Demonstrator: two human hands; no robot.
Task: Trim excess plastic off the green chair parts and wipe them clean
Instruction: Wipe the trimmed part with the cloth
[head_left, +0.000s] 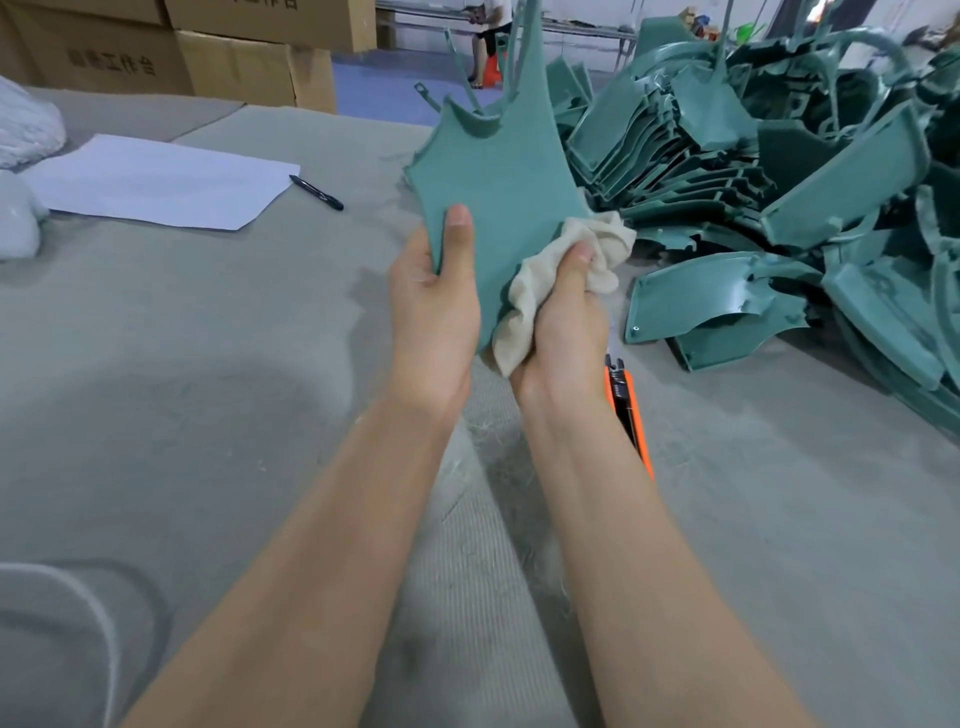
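Now, with my left hand gripping the green chair part upright above the counter, I should press the cloth bunched in my right hand firmly along its face.

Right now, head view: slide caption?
Left hand holds green chair part; right hand grips cloth against it.

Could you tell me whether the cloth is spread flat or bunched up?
Bunched up: the right hand grips the cloth in a crumpled wad against the green chair part held by the left hand.
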